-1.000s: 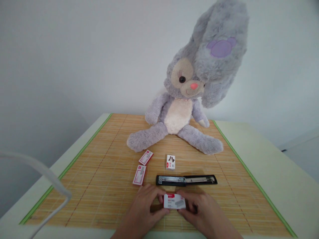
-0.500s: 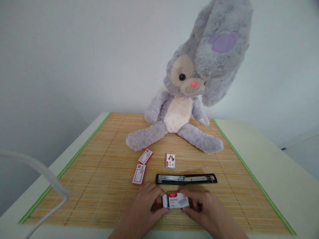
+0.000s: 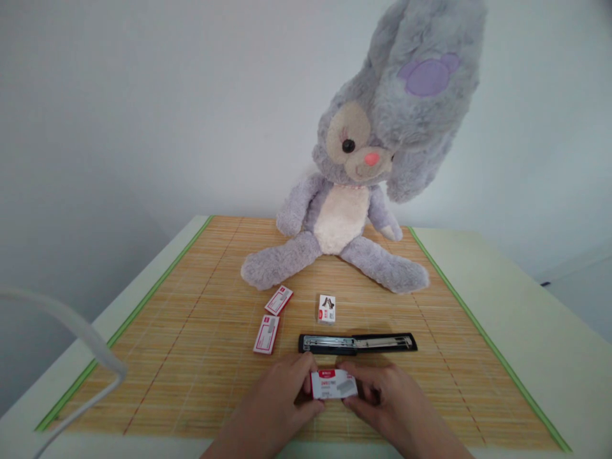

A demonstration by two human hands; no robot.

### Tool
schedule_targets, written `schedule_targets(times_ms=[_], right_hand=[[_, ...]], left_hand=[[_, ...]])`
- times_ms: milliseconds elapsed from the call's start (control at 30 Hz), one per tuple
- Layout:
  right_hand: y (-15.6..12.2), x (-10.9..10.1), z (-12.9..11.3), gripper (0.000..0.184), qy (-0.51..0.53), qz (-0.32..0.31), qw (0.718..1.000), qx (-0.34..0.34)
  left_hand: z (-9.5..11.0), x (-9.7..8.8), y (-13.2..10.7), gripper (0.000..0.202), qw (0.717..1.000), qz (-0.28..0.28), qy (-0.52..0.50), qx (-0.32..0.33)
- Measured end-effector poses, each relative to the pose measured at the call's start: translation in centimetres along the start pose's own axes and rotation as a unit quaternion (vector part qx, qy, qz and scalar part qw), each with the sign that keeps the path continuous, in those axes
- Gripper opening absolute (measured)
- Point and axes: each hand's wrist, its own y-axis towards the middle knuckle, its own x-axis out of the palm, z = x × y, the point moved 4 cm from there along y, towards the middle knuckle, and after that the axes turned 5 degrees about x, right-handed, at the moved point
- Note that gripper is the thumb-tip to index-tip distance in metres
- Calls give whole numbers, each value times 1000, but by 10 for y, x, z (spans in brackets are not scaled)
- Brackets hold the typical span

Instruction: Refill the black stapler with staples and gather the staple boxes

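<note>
On a green-edged bamboo mat point(image 3: 191, 357) in the head view, we see a plush rabbit point(image 3: 342, 217) seated beyond an opened-out black stapler point(image 3: 356, 344). Nearer us, the left hand point(image 3: 282, 392) and right hand point(image 3: 389, 395) pinch opposite ends of a red-and-white box point(image 3: 333, 385). Two red-edged boxes point(image 3: 266, 334) lie left of the stapler, and a white box point(image 3: 327, 308) behind it.

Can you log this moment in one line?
left hand: holds small box; right hand: holds same box; stapler: open, beyond hands; plush rabbit: sitting farther back
</note>
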Motion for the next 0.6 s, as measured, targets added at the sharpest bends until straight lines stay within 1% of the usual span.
schedule_targets(times_ms=[33, 133, 233, 300, 500, 600], right_hand=[[0, 0, 0, 22, 1, 0, 1000, 0], [0, 2, 3, 25, 11, -2, 1000, 1], [-1, 4, 6, 30, 17, -3, 1000, 6], [-1, 4, 7, 34, 16, -4, 1000, 11], [1, 5, 9, 40, 20, -17, 1000, 14], [1, 7, 9, 42, 19, -9, 999, 26]], left_hand=[[1, 0, -2, 20, 1000, 2, -16, 3], [2, -1, -5, 8, 998, 16, -60, 21], [0, 1, -3, 13, 996, 46, -69, 35], [-3, 3, -1, 12, 995, 60, -73, 34], [-5, 5, 2, 11, 994, 59, -85, 23], [-4, 4, 1, 15, 994, 71, -81, 34]])
